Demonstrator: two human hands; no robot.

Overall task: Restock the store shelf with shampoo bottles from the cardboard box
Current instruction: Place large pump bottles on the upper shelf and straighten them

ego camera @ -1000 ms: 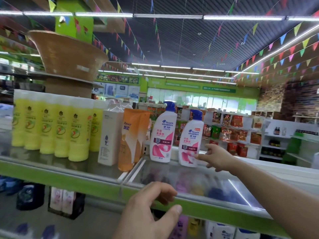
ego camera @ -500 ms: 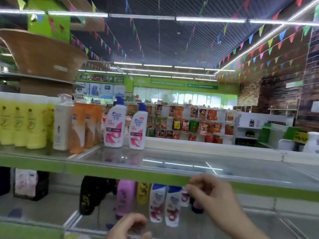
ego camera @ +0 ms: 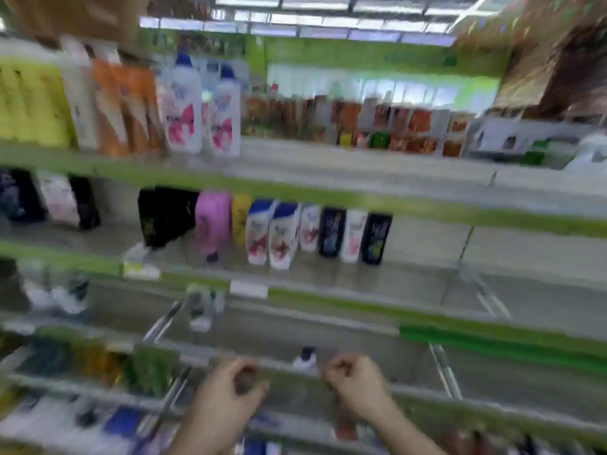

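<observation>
Your left hand (ego camera: 226,399) and right hand (ego camera: 356,384) sit at six o'clock, fingers curled in and, as far as the blur lets me judge, empty. With the view this smeared, you could clip the small dark-capped bottle (ego camera: 307,357) just beyond your knuckles, or catch a shelf edge. The cardboard box is out of view, so a reach for it would be blind. The two white shampoo bottles (ego camera: 184,106), blue-capped with pink labels, stand upright side by side at ten o'clock on the top shelf (ego camera: 361,172).
</observation>
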